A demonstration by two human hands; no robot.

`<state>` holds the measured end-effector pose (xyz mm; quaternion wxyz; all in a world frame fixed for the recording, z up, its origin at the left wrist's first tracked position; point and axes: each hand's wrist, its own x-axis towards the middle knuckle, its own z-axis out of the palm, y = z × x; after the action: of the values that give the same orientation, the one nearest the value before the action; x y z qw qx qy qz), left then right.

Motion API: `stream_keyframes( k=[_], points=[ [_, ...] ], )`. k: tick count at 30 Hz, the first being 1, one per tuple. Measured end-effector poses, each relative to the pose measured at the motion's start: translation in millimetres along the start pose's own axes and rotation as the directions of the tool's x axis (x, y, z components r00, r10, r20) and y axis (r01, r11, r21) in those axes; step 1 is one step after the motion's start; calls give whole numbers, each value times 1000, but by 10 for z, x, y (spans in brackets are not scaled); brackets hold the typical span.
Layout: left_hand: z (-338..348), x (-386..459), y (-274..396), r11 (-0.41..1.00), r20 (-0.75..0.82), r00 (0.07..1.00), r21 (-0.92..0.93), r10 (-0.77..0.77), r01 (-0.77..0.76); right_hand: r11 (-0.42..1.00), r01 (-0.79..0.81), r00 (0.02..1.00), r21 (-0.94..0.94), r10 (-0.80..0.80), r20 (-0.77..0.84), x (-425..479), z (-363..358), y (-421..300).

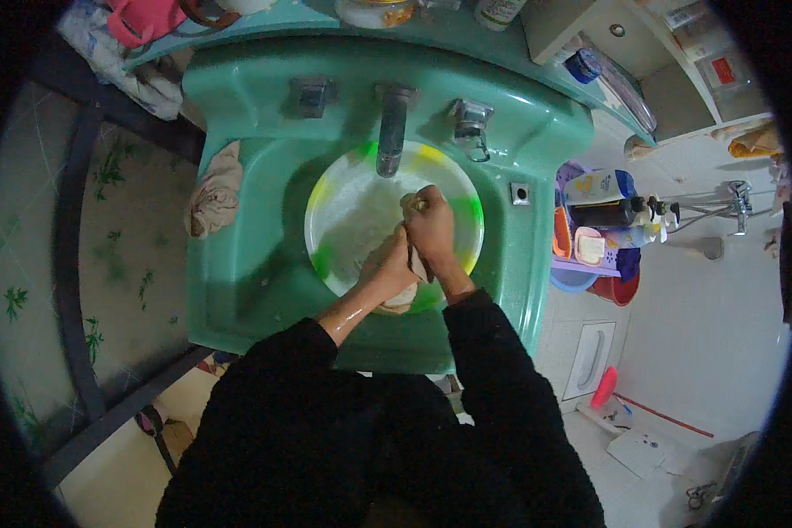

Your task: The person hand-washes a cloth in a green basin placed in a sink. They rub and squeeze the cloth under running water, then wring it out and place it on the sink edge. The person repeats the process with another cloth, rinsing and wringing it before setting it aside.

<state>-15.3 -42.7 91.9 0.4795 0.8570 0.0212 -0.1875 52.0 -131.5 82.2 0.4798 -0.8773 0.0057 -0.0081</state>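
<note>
A round white basin (343, 224) with yellow and green patches on its rim stands in a green sink (264, 297). Over the basin, my left hand (389, 261) and my right hand (430, 221) are closed together on a wet beige cloth (417, 263). Part of the cloth hangs below my hands, near the basin's front rim. My right hand is slightly higher and to the right. The faucet (391, 135) reaches over the back of the basin. Another crumpled beige cloth (216, 198) lies on the sink's left edge.
Faucet handles (313, 98) flank the spout, the right one (472, 129) with a metal loop. A shelf (290, 20) with jars runs behind the sink. At the right are a purple rack (594, 265) with bottles and a red bucket (617, 287). A dark-framed glass panel (132, 264) stands left.
</note>
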Motion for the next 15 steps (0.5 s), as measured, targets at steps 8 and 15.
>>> stream_keyframes(
  k=[8,15],
  points=[
    [105,241,-516,861,-86,995,-501,49,-86,686,-484,856,543,244,455,14,-20,-206],
    [-437,-225,229,54,414,910,-909,8,413,-20,-554,820,832,-190,541,-210,-229,115]
  ],
)
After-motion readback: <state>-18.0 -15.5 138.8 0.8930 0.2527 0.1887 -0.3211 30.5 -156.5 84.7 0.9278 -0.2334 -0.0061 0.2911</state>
